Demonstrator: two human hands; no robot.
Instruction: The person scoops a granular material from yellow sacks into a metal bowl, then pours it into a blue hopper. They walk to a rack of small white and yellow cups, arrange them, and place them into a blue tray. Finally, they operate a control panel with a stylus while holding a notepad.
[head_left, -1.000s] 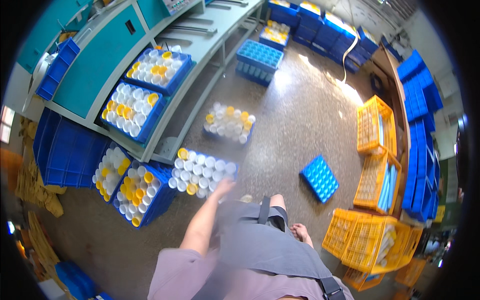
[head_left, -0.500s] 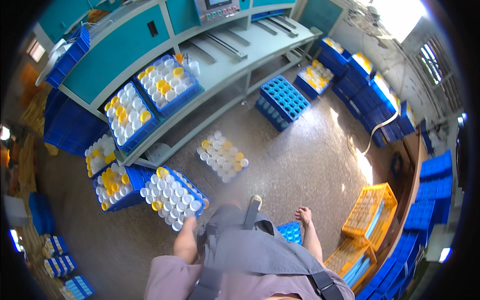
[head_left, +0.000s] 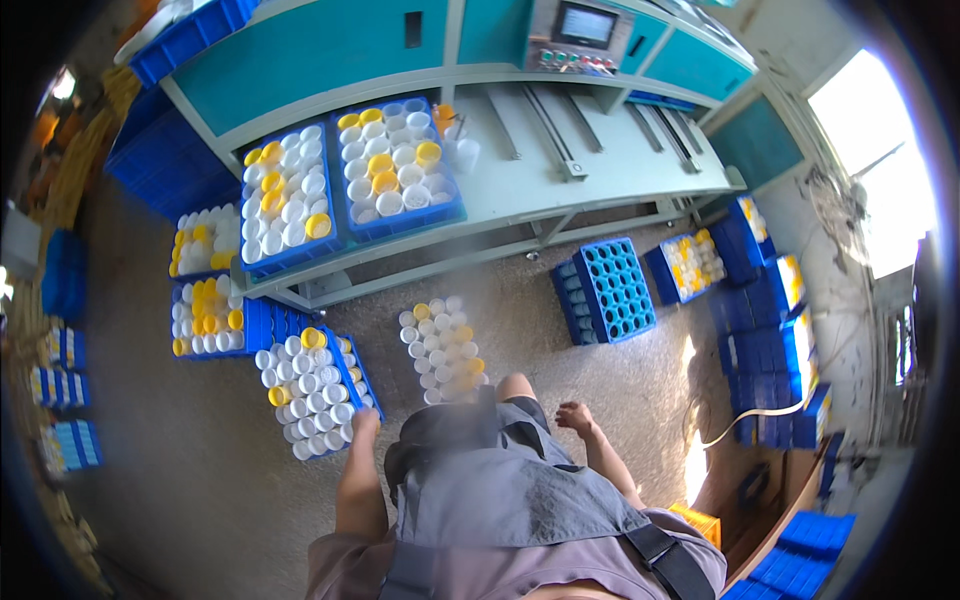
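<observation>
My left hand (head_left: 366, 424) hangs beside the near corner of a blue crate (head_left: 362, 378) on the floor, packed with rows of white and yellow cups (head_left: 318, 394). Its fingers are mostly hidden, and whether it touches the crate I cannot tell. Out to the right, my right hand (head_left: 574, 418) hovers over the floor, fingers loosely bent and apart, holding nothing. Ahead of me on the floor, between the hands, stands another block of white and yellow cups (head_left: 440, 345); what holds them is hard to make out.
A teal machine (head_left: 310, 70) with a pale bench (head_left: 500, 190) spans the far side, bearing two cup-filled blue crates (head_left: 330, 262). A blue crate with round turquoise holes (head_left: 618, 290) stands ahead right. Stacked blue crates (head_left: 750, 355) and a pale hose (head_left: 760, 411) lie along the right wall.
My view has turned right, bringing the machine more square on. The yellow crates at the right have mostly left the picture. My right hand still holds nothing.
</observation>
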